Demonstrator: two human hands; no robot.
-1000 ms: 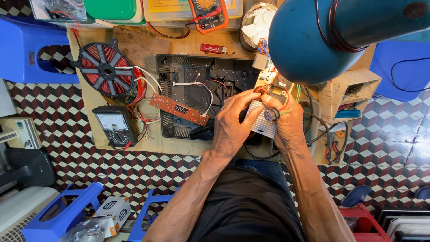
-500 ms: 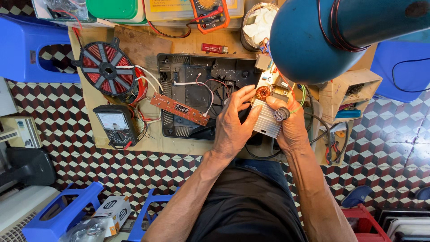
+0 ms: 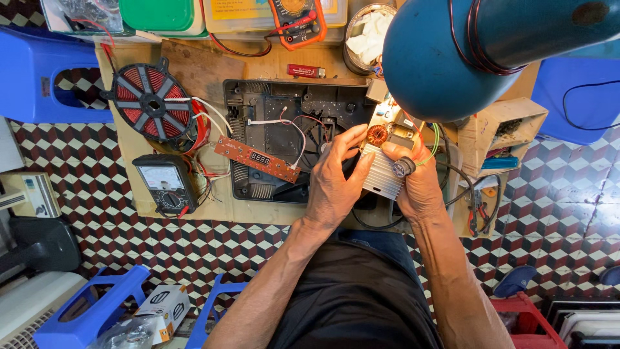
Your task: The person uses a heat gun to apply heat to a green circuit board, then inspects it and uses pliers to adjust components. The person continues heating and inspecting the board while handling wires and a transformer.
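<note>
Board tilted further upright, circuit board (image 3: 386, 158) with ribbed heatsink and copper coil, both hands' grip pinching it.

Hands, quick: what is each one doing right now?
Left hand: fingers closed on the left edge of the circuit board with its finned heatsink.
Right hand: closed on the board's right edge.

coil (image 3: 152, 103) left of casing (image 3: 284, 139) | meter (image 3: 166, 184) before coil | lamp (image 3: 465, 55) right of casing

The blue lamp shade (image 3: 445, 58) hides the circuit board's (image 3: 387, 155) top end — its lower edge sits behind both hands.
</note>
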